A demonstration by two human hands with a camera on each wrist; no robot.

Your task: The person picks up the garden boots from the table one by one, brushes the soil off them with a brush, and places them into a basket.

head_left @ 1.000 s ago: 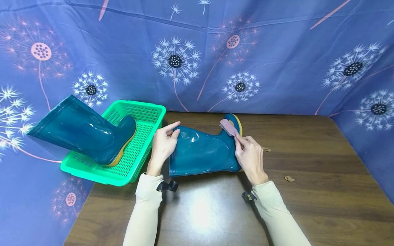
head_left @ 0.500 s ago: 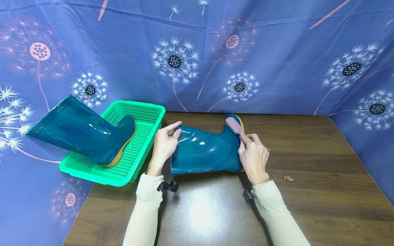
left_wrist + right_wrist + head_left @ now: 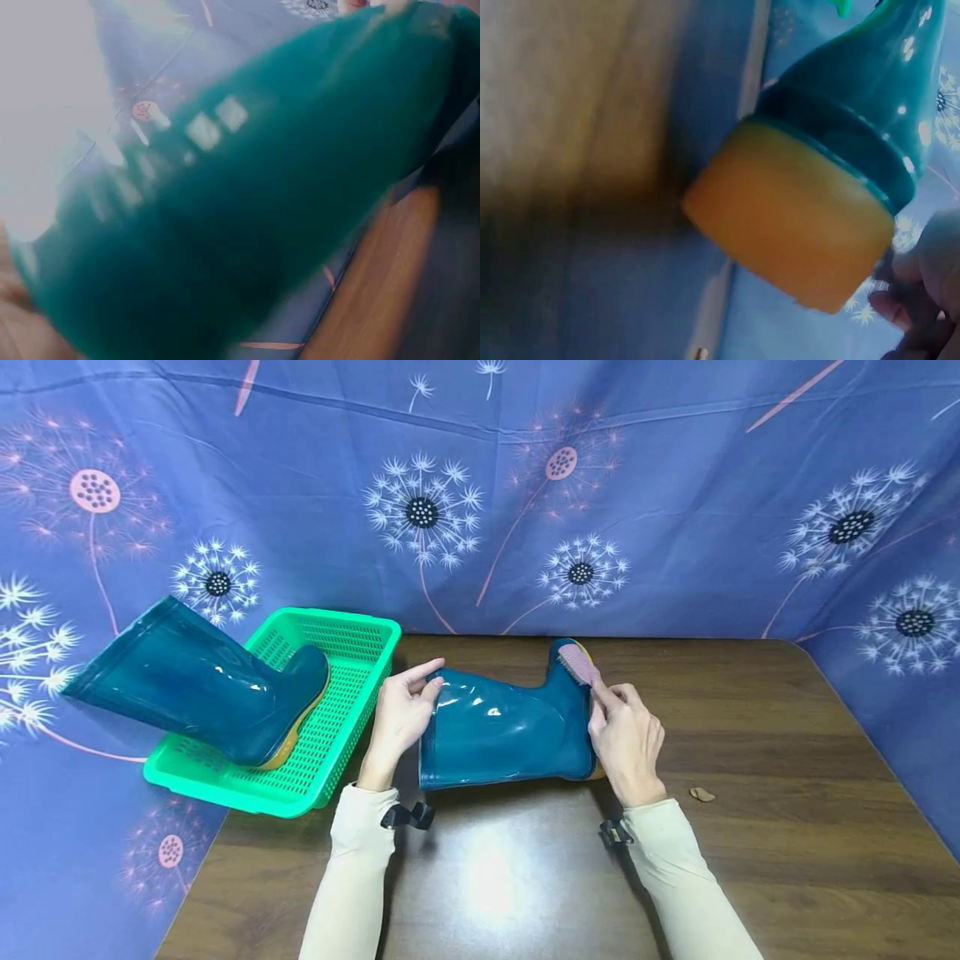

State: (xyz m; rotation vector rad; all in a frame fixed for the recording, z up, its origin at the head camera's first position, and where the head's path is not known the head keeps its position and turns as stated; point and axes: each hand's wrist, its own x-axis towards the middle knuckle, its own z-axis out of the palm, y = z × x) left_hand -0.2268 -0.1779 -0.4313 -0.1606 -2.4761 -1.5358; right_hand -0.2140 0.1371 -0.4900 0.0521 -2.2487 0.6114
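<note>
A glossy teal rain boot (image 3: 502, 727) with a yellow sole lies on its side on the wooden table, toe toward the back. My left hand (image 3: 402, 710) pinches the rim of its shaft between thumb and fingers. In my right hand (image 3: 628, 735) is a small pink brush (image 3: 576, 664), gripped by its near end, its bristles against the toe of the boot. The right wrist view looks at the boot's yellow heel (image 3: 791, 217), with part of the right hand (image 3: 930, 277) at the edge. Shiny teal shaft (image 3: 247, 195) fills most of the left wrist view, blurred.
On the left stands a green plastic basket (image 3: 360, 714), overhanging the table's left side. A second teal boot (image 3: 202, 681) leans in it, shaft sticking out to the left. One dry brown leaf bit (image 3: 702, 794) lies right of my right hand. A blue dandelion-print curtain (image 3: 480, 502) hangs behind.
My right hand and the brush have slid right over the toe toward the sole edge. The boot has shifted slightly right. Another leaf bit beside the right hand is now hidden.
</note>
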